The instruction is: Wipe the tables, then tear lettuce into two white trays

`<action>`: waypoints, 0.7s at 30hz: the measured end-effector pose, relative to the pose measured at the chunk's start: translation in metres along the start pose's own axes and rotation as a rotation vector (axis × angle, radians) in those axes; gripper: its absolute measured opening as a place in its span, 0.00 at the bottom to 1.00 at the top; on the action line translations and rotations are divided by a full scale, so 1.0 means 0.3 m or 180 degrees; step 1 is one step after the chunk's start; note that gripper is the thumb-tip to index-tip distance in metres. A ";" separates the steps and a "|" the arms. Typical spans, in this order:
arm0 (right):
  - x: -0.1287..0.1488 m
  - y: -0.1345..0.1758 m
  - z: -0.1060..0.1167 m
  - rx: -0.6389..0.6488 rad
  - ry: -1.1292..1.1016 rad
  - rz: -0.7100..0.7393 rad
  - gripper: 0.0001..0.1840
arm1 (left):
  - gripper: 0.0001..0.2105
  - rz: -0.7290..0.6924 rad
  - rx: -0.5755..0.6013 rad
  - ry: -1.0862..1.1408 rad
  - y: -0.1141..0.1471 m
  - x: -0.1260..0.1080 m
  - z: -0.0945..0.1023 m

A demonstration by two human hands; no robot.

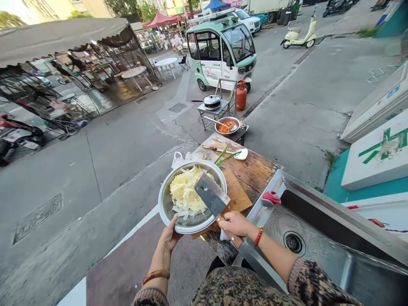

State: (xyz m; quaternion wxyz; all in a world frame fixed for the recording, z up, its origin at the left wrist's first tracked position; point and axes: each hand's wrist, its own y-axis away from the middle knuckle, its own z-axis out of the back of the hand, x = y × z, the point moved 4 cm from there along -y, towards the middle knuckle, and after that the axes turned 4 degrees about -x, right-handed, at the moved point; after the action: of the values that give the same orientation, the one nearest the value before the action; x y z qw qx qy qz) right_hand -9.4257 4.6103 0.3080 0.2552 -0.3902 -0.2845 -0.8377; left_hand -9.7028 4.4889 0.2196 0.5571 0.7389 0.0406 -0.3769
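Note:
My left hand (170, 234) grips the near left rim of a wide metal basin (219, 173), with the thumb over the edge. Inside the basin lies a heap of cut pale cabbage (185, 190). My right hand (236, 223) is wrapped around the wooden handle of a cleaver (211, 194). Its broad blade reaches over the right side of the basin, covering part of the cabbage; I cannot tell whether it touches. A wooden cutting board (238, 193) sits partly beneath the basin. Green onion stalks (227, 157) lie just beyond it.
A white-headed turner (240, 154) rests on the worn wooden table (261, 170). To the right is a metal sink (318, 250) with a pink cloth (270, 197) on its edge. Ahead stand a bowl of orange pieces (226, 127), a lidded pan (211, 100) and a gas cylinder (241, 95).

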 end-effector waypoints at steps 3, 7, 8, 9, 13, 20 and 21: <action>0.007 -0.071 -0.022 0.0005 0.0070 0.0038 0.25 | 0.14 0.0018 0.0049 -0.0009 -0.009 -0.019 -0.009; -0.098 -0.100 -0.034 -0.0539 -0.0146 -0.0408 0.29 | 0.13 -0.0078 -0.0159 0.0028 0.002 -0.031 -0.016; -0.126 -0.105 -0.035 -0.0708 -0.0235 -0.0565 0.29 | 0.13 -0.0114 -0.0191 0.0027 0.009 -0.032 -0.020; -0.148 -0.111 -0.034 -0.0838 -0.0328 -0.0675 0.27 | 0.13 -0.0154 -0.0218 0.0026 0.017 -0.032 -0.026; -0.158 -0.153 -0.029 -0.0945 -0.0863 -0.0697 0.24 | 0.15 -0.0356 -0.0289 -0.0063 0.058 -0.056 -0.038; -0.125 -0.102 -0.060 -0.1283 -0.3172 -0.0988 0.27 | 0.12 -0.0660 -0.0097 -0.0738 0.108 -0.181 -0.121; -0.126 -0.085 -0.061 -0.1289 -0.3418 -0.1137 0.27 | 0.12 -0.0734 0.0024 -0.0872 0.111 -0.201 -0.162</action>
State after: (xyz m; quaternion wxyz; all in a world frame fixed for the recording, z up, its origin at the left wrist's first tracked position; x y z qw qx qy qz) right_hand -9.4300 4.6237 0.2609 -0.1484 -0.7458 -0.2696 -0.5909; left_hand -9.7048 4.5396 0.2869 0.5078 0.6731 0.0473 -0.5355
